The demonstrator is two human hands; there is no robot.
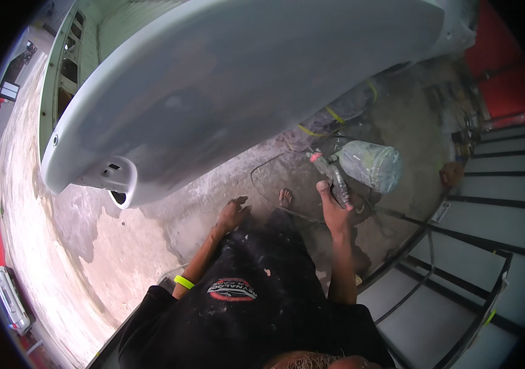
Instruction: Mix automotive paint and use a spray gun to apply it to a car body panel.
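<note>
The right hand [336,216] has its grip closed around the handle of a spray gun [331,173], which lies right of the middle, ahead of the person and off the near right side of a large grey panel [244,80]. The thumb lies along the near side, probably to steady the tool; a pale container [371,166] sits just beyond, seemingly joined to it, so its weight likely pulls rightward. The left hand [233,214] hangs with loosely parted fingers and no object visible in it, perhaps kept free for balance.

The panel's lower edge stands clear of the floor [133,240], with a yellow-banded bundle [351,107] beneath its far part. Open room lies to the left and around the bare foot [285,197]. A thin hose [254,177] loops near that foot, and a dark metal frame [502,200] bounds the right.
</note>
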